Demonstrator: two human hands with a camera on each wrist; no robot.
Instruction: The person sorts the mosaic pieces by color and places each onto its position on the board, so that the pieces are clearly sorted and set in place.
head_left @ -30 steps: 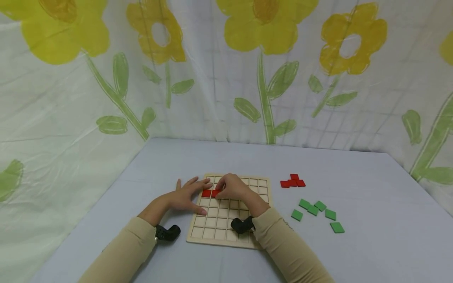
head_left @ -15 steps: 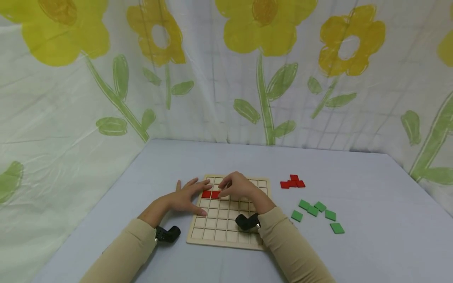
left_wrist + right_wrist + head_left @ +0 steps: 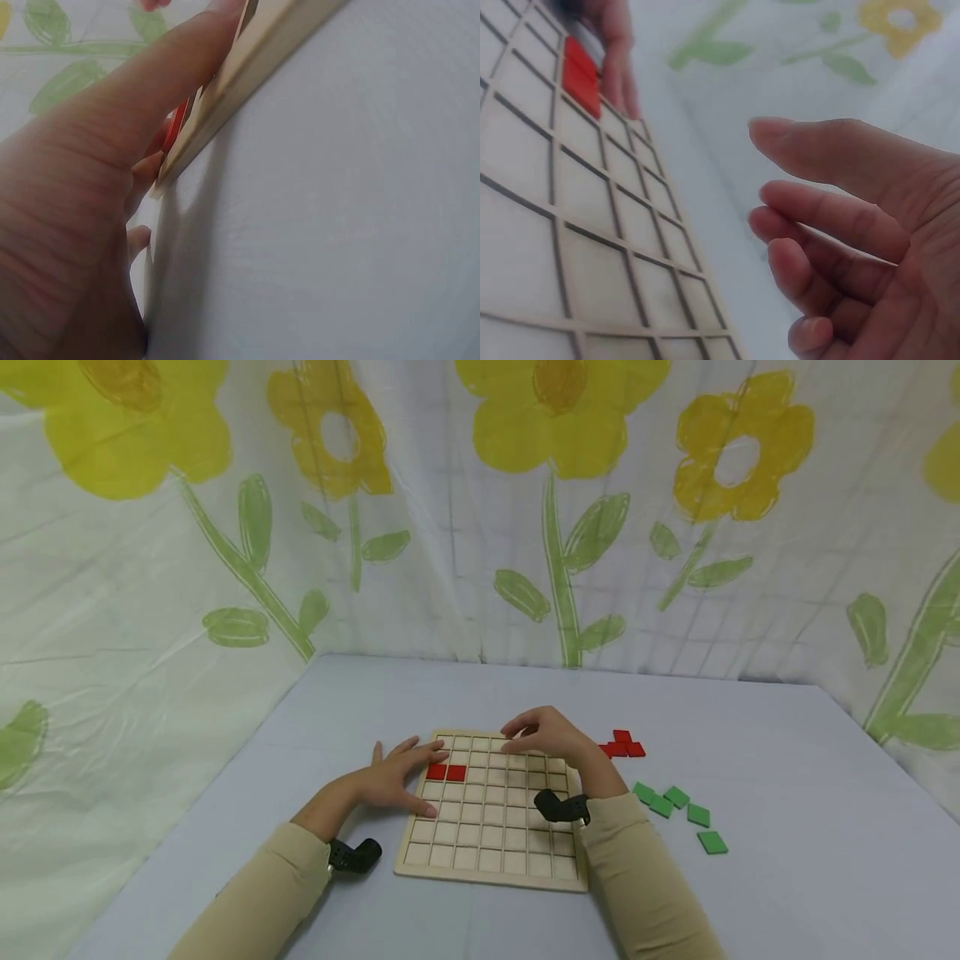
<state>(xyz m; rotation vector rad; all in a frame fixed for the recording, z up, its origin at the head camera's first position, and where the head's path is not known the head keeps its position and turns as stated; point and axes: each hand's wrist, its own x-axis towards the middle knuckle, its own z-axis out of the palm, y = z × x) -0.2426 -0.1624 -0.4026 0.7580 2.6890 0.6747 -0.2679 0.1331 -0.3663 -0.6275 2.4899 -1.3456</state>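
A wooden grid board (image 3: pixel 480 836) lies on the table, divided into square cells by thin raised strips. Two red square tiles (image 3: pixel 455 772) sit side by side in cells near its left edge. My left hand (image 3: pixel 390 777) rests at that edge with fingers spread, thumb and fingertips on the board. In the left wrist view, the thumb (image 3: pixel 150 82) lies over the board's rim. My right hand (image 3: pixel 551 733) is above the board's far right part. The right wrist view shows its fingers loosely bent, thumb apart, holding nothing.
Several red tiles (image 3: pixel 621 749) lie right of the board, partly behind my right wrist. Nearer, several green tiles (image 3: pixel 698 814) are scattered on the white table (image 3: pixel 810 827). A curtain with painted flowers (image 3: pixel 450 568) hangs behind the table.
My right hand has left the second red tile, which now sits in its cell, and moved right and away across the board. The left hand has stayed put.
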